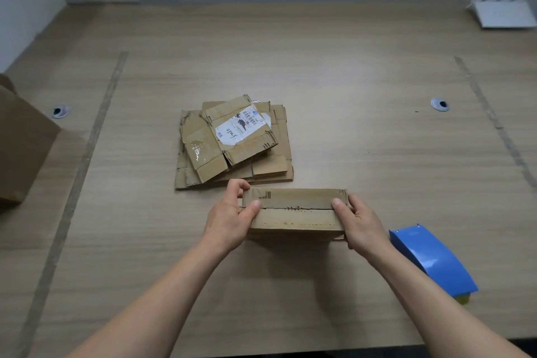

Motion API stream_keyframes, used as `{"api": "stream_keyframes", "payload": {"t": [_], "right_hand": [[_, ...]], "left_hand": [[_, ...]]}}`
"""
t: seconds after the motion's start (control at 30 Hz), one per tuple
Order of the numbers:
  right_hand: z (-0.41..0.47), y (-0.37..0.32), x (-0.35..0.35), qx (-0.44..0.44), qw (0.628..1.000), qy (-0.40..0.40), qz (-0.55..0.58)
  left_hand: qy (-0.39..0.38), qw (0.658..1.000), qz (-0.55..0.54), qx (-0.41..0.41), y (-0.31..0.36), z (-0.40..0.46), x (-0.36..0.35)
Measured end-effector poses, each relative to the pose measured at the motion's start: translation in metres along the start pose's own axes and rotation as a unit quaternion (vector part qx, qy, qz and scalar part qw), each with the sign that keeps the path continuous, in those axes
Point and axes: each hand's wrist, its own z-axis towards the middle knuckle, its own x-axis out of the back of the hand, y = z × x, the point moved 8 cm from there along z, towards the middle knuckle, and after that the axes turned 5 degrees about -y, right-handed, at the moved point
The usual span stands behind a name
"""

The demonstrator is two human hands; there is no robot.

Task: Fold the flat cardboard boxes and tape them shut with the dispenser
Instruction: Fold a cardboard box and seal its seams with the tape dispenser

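A small brown cardboard box (295, 213) stands folded near the table's front middle, its two top flaps meeting along a dark seam. My left hand (232, 216) grips its left end, thumb pressed on the flaps. At the right end my right hand (359, 219) holds it the same way, thumb on top. Behind the box lies a stack of flat cardboard boxes (232, 145), the top one bearing a white shipping label. The blue tape dispenser (430, 259) rests on the table to the right of my right hand, apart from it.
The wooden table (348, 73) has two round cable holes, one at the left (61, 111) and one at the right (440, 104). A large brown cardboard box (20, 148) stands at the left edge. A white rack (505, 6) sits at the back right.
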Motion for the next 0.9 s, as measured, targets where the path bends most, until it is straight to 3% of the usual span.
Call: {"api": "stream_keyframes", "payload": {"t": [0.2, 0.27, 0.4, 0.53, 0.63, 0.73, 0.8, 0.9], "right_hand": [[0.004, -0.007, 0.002, 0.02, 1.0, 0.0, 0.002], [0.005, -0.011, 0.005, 0.025, 1.0, -0.001, -0.007], [0.001, -0.009, 0.005, 0.026, 0.999, -0.01, -0.03], [-0.004, -0.011, 0.011, 0.016, 0.998, 0.001, -0.055], [-0.016, 0.004, 0.053, -0.019, 0.989, 0.078, -0.127], [-0.038, 0.04, 0.117, -0.084, 0.95, 0.186, -0.235], [-0.05, 0.077, 0.143, -0.165, 0.926, 0.181, -0.286], [-0.062, 0.121, 0.148, -0.247, 0.924, 0.096, -0.277]], "left_hand": [[0.037, 0.999, 0.0, 0.026, 0.001, -0.009, -0.003], [0.081, 0.993, 0.077, -0.036, 0.016, -0.016, 0.002], [0.102, 0.932, 0.261, -0.229, 0.039, -0.036, -0.014], [0.037, 0.93, 0.26, -0.256, 0.028, -0.035, -0.031], [0.032, 0.937, 0.235, -0.258, 0.028, -0.032, -0.029], [0.022, 0.938, 0.226, -0.262, 0.028, -0.028, -0.029], [0.019, 0.94, 0.223, -0.259, 0.025, -0.027, -0.03], [0.019, 0.941, 0.219, -0.255, 0.024, -0.026, -0.031]]}}
